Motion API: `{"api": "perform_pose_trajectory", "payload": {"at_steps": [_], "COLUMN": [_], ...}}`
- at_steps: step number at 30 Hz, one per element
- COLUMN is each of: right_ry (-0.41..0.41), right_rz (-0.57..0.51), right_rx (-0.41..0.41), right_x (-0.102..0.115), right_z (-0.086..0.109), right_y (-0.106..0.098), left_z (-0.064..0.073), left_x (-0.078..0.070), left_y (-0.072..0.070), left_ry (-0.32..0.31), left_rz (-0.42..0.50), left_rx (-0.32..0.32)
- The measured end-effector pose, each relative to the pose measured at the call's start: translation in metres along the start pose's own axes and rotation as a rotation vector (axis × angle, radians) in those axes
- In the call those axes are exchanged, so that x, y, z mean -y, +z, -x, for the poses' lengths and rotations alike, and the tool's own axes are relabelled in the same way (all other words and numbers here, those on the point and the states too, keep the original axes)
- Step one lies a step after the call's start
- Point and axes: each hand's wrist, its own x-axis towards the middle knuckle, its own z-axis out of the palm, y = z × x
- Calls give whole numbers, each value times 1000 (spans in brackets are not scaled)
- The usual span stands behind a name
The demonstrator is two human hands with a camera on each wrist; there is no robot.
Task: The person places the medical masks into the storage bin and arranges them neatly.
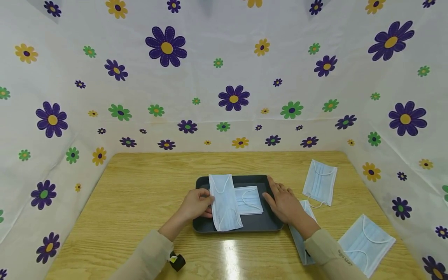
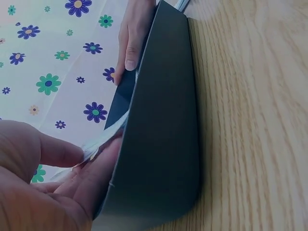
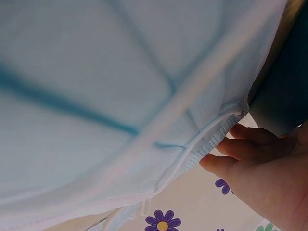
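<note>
My left hand (image 1: 196, 205) pinches the left edge of a light blue face mask (image 1: 224, 204), thumb above and fingers beneath it. This mask lies lengthwise across a dark grey tray (image 1: 257, 225). Partly under it, another mask (image 1: 251, 200) lies sideways in the tray. My right hand (image 1: 286, 202) rests on the tray's right rim, fingers extended. In the left wrist view, the held mask (image 2: 107, 137) bends up between thumb and fingers, beside the tray wall (image 2: 163, 115). A mask (image 3: 86, 110) fills much of the right wrist view, close to my right hand (image 3: 264, 163).
One mask (image 1: 320, 181) lies right of the tray, and another (image 1: 367, 243) sits nearer the table's right edge. A third mask (image 1: 297, 241) is partly hidden under my right forearm. A small black object (image 1: 177, 262) is beside my left sleeve. Flowered cloth (image 1: 196, 77) surrounds the wooden table (image 1: 140, 175).
</note>
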Motion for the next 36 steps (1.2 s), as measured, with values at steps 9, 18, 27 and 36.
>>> {"api": "perform_pose_trajectory", "payload": {"at_steps": [9, 18, 27, 36], "right_ry": [-6, -7, -23, -19], "right_rz": [-14, -18, 60, 63], "right_rx": [3, -6, -39, -37], "right_x": [-1, -1, -2, -3], "right_z": [-1, -1, -1, 0], "right_y": [0, 0, 1, 1], "left_z": [-6, -17, -28, -41], "left_x": [-1, -5, -15, -19], "left_y": [-1, -2, 3, 4], "left_ry": [66, 196, 180, 172], "left_rz": [-42, -227, -231, -309], "left_rx": [-8, -105, -53, 27]}}
